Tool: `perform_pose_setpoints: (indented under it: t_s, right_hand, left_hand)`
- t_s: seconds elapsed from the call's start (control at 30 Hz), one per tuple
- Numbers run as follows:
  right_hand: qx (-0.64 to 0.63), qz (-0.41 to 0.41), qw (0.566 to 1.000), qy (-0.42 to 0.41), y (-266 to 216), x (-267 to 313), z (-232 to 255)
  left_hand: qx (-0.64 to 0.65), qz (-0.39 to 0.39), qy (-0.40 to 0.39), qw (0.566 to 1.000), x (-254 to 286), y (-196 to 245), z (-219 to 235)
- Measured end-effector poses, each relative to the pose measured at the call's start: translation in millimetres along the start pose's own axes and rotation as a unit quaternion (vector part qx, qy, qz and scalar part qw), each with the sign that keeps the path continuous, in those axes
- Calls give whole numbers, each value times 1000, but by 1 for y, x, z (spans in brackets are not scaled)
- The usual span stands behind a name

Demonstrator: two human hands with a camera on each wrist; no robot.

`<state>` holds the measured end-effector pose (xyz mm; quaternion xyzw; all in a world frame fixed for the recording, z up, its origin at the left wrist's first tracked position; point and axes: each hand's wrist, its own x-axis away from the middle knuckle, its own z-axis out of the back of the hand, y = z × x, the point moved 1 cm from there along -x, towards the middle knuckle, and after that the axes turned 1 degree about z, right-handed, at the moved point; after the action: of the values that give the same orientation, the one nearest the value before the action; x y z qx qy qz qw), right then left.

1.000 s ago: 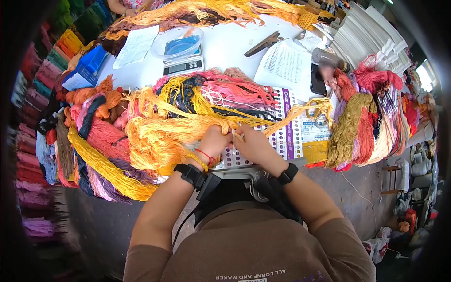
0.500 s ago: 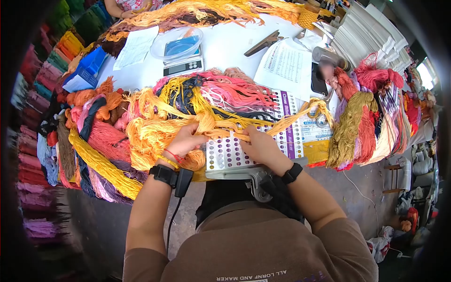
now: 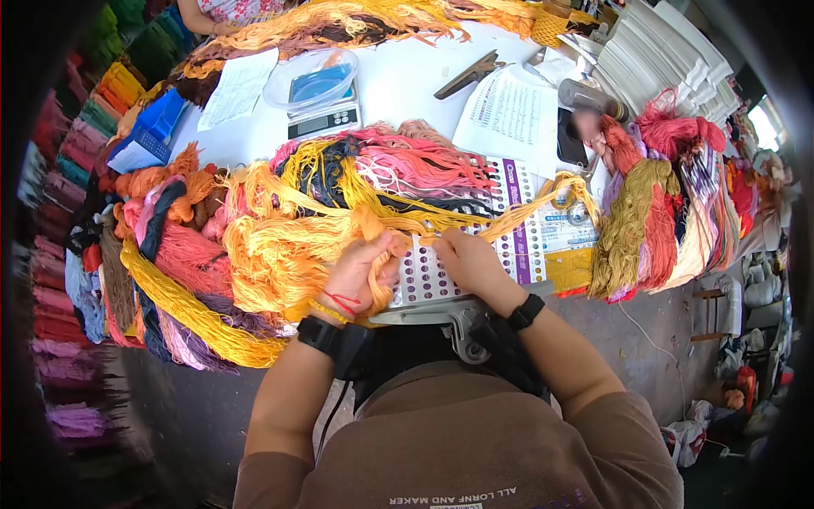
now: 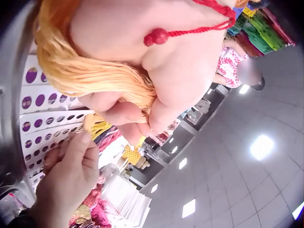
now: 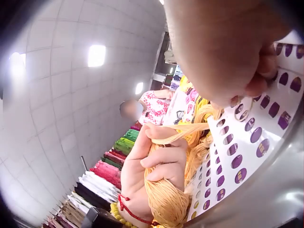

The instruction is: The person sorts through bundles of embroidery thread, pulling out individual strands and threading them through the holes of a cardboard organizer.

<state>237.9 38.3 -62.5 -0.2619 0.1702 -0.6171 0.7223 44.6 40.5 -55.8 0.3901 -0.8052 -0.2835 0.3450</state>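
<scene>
Orange yarn point(image 3: 280, 254) lies heaped on the near side of the bench point(image 3: 407, 76), and from where I stand its thinner strands run rightward across a white card with rows of holes point(image 3: 428, 295). The left hand point(image 3: 352, 276) grips a gathered bundle, fingers curled round it, with a thick tail hanging below the fist. The right hand point(image 3: 471, 263) looks curled too, thumb and forefinger pinching strands just over the card. I judge the step in hand to be managing this length between both hands; the next move calls for a firm left grip and a light right pinch, so that nothing snags or tangles.

Farther back, a clear tub point(image 3: 279, 91) sits on a scale point(image 3: 326, 124); blue shows through it, but I can't tell whether that is inside or beneath. A blue box point(image 3: 161, 117) stands to the left, its contents unclear. Toward the right, a jar point(image 3: 589, 97) lies on its side.
</scene>
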Motion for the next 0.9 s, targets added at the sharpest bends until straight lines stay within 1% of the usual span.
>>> perform_pose_setpoints:
  t_s: [0.03,0.07,0.1,0.13,0.17,0.2,0.23,0.27,0.3,0.33,0.4,0.43,0.47,0.5,0.53,0.57,0.6,0.63,0.67,0.7,0.73,0.77,0.8,0.83,0.87,0.9]
  right_hand:
    - [-60,7,998,19,4,-2,-2]
    - [-121,15,992,37,6,-2,-3]
    - [-120,15,992,38,4,-2,-1]
    - [-141,0,990,22,2,-1,2]
    - [-163,-16,987,6,-1,0,5]
    - [-163,-15,987,6,-5,4,6]
    - [-109,77,990,-42,-13,12,3]
    - [-55,167,980,-89,-23,19,2]
    - [-36,181,976,-111,-37,26,10]
    - [-36,180,977,-110,-36,23,11]
    - [55,230,972,20,-35,11,18]
    - [-11,180,981,74,-29,0,18]
    - [-11,180,981,75,-26,-5,15]
    - [16,200,978,50,-24,-10,10]
    - [43,219,974,24,-21,-14,4]
    - [24,245,969,15,-16,-16,-6]
    - [24,246,969,15,-13,-19,-7]
    - [-76,190,979,2,-7,-23,-8]
    - [-175,130,976,-12,-2,-28,-9]
    - [-214,38,976,-27,-4,-29,-2]
    - [-215,33,976,-26,0,-30,-3]
    - [-135,90,987,13,2,-32,-6]
    - [-52,146,987,51,-1,-32,-5]
    - [10,170,981,87,-5,-31,-7]
    - [9,170,982,87,-9,-31,-8]
    - [62,151,984,65,-16,-32,-6]
  left_hand:
    - [42,13,-33,998,-2,-3,-4]
    - [43,12,-34,998,-4,-5,-8]
    - [-61,20,-2,998,-6,-5,-11]
    - [-165,27,29,986,-8,-4,-13]
    - [-163,48,28,985,-8,-2,-16]
    - [-163,48,28,985,-10,-4,-16]
    - [-190,32,35,981,-12,-9,-13]
    - [-218,16,41,975,-15,-13,-10]
    - [-180,7,53,982,-16,-13,-10]
    - [-181,8,53,982,-17,-12,-9]
    - [-148,32,35,988,-14,-8,-10]
    - [-148,31,36,988,-15,-9,-7]
    - [-178,44,27,983,-18,-10,-3]
    - [-210,57,15,976,-20,-9,-1]
    - [-212,57,13,976,-19,-8,-2]
    - [-144,51,12,988,-16,-6,-3]
    - [-74,44,12,996,-11,-4,-2]
    - [-31,37,-11,999,-5,-2,-1]
    - [-30,36,-9,999,0,-2,5]
    - [-55,19,-16,998,4,-3,10]
    - [-81,4,-27,996,6,-5,11]
    - [-155,-22,22,987,7,-8,11]
    - [-156,-20,19,987,7,-5,7]
    - [-170,-48,56,983,10,1,3]
    - [-183,-77,95,976,12,6,1]
    - [-178,-85,69,978,14,11,4]
